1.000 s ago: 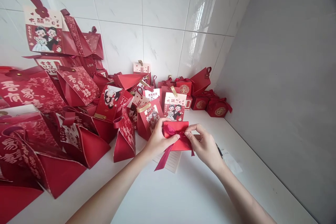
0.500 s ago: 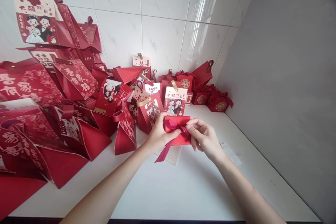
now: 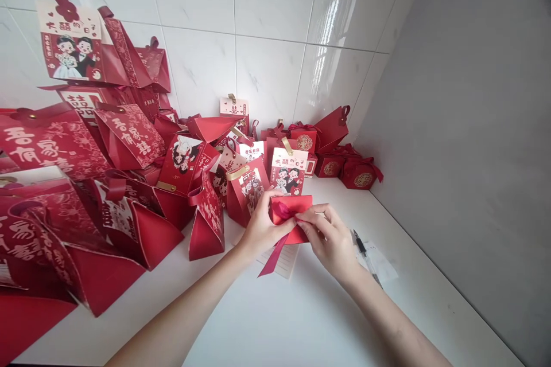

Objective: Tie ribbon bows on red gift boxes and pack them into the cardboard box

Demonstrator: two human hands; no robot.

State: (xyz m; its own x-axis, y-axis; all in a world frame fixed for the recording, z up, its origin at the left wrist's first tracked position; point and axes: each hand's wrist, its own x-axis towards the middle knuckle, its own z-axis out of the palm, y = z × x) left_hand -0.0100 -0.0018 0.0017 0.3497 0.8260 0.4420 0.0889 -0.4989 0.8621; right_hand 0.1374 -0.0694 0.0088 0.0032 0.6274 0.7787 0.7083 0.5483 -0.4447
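A small red gift box (image 3: 298,202) with a dark pink ribbon (image 3: 272,258) on top is held between my two hands above the white table. My left hand (image 3: 263,226) wraps round its left side, thumb pressed on the ribbon near the middle. The fingers of my right hand (image 3: 329,235) pinch at the ribbon knot, and they cover most of the knot. One ribbon tail hangs down past the box's front left. Below lies a lined paper sheet (image 3: 286,264), partly hidden by the box and my left hand.
Red wedding favour boxes (image 3: 123,229) are piled along the left. More small boxes (image 3: 331,163) stand against the tiled wall (image 3: 267,6). A black pen (image 3: 360,243) lies with a paper slip (image 3: 385,264) beside my right forearm. A grey wall (image 3: 469,143) bounds the right.
My right hand has moved left and down to the middle of the ribbon, hiding the knot. The pen beside my right wrist has come into sight. The whole view has shifted slightly.
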